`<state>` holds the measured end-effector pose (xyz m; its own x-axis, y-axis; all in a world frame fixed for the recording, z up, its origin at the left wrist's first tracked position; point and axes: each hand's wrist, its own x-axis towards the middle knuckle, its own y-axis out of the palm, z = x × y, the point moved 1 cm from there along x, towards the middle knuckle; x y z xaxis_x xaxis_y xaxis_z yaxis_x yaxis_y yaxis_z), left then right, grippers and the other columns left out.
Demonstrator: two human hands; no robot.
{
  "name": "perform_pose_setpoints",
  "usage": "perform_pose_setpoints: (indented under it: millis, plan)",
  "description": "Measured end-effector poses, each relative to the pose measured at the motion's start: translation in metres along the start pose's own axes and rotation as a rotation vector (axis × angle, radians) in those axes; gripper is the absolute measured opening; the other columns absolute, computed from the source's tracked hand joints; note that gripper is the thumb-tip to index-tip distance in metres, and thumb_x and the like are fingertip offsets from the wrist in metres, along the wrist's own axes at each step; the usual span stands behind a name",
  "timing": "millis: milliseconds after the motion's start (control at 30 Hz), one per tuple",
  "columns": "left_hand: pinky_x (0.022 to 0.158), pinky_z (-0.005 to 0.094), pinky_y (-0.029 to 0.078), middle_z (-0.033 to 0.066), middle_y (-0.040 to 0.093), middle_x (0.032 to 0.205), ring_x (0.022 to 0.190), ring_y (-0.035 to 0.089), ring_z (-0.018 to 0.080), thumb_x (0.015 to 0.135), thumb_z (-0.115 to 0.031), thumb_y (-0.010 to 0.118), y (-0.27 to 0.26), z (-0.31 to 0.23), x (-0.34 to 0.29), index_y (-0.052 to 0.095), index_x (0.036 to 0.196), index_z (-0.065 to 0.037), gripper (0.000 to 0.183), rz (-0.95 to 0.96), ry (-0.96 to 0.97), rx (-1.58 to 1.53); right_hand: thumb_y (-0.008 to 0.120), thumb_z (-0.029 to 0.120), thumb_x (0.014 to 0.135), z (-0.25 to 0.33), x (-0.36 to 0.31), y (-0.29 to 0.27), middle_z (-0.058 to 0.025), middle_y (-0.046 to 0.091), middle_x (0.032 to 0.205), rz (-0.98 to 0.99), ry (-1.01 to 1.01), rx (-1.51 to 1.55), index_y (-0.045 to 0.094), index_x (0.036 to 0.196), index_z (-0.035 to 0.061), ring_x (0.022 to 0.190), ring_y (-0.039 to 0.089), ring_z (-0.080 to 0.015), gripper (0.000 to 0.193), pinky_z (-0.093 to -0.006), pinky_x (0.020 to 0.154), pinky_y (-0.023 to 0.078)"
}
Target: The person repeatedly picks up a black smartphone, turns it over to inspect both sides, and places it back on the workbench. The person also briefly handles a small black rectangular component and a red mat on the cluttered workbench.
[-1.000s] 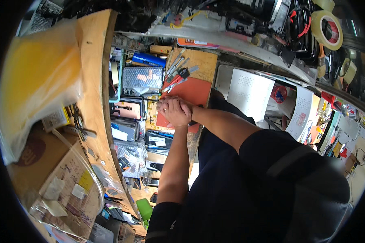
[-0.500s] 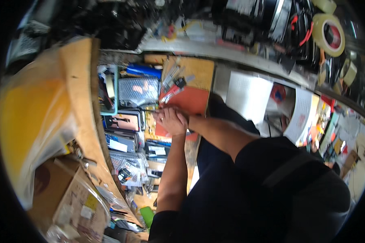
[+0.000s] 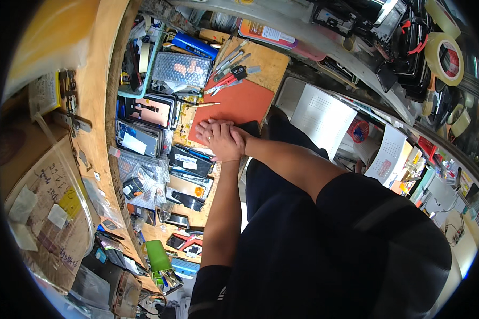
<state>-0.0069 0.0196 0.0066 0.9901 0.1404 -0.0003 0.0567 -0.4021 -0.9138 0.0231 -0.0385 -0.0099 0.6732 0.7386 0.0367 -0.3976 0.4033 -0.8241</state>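
Note:
My left hand (image 3: 222, 142), with a ring on one finger, lies over my right hand (image 3: 240, 138) on an orange-red mat (image 3: 237, 103). The left fingers are stretched out flat and hold nothing I can see. Most of my right hand is covered, so its fingers cannot be made out. A flat dark object (image 3: 252, 128) shows beside the right wrist at the mat's edge; part of it is hidden. Beyond the hands, a thin pointed tool (image 3: 204, 105) rests at the mat's left edge. Red-handled cutters (image 3: 230, 78) and several slim metal tools lie at the far end.
Left of the mat are a bubble-wrapped package (image 3: 181, 69), phones and screen parts (image 3: 149, 110), and a teal-edged tray (image 3: 153, 64). A wooden ledge (image 3: 97, 106) bounds the left. A green holder (image 3: 157, 255) stands nearer. Tape rolls (image 3: 445, 59) sit at upper right beside a perforated white panel (image 3: 324, 119).
The view has shifted and turned, bringing more of the near bench into sight, and is sharper. My hands stay stacked on the mat, left over right.

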Motion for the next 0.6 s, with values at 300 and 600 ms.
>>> perform_pose_setpoints:
  millis: [300, 600]
  plan:
    - [0.112, 0.0650, 0.021, 0.0160, 0.061, 0.112, 0.125, 0.044, 0.0477, 0.077, -0.028, 0.054, 0.000, 0.015, -0.012, 0.073, 0.094, -0.014, 0.029, -0.041, 0.101, -0.095, 0.066, 0.053, 0.078, -0.003, -0.014, -0.005, -0.0184, 0.039, 0.150, 0.053, 0.033, 0.003, 0.042, 0.144, 0.0026, 0.143, 0.030, -0.0349, 0.087, -0.0480, 0.120, 0.022]
    - [0.112, 0.0597, 0.024, 0.0137, 0.063, 0.107, 0.116, 0.049, 0.0413, 0.082, -0.023, 0.056, -0.007, 0.014, 0.008, 0.070, 0.096, -0.012, 0.022, 0.025, 0.078, -0.127, 0.066, 0.055, 0.077, 0.007, -0.003, 0.004, -0.0185, 0.038, 0.153, 0.103, -0.041, 0.003, 0.041, 0.147, 0.0026, 0.145, 0.028, -0.0348, 0.090, -0.0481, 0.121, 0.020]
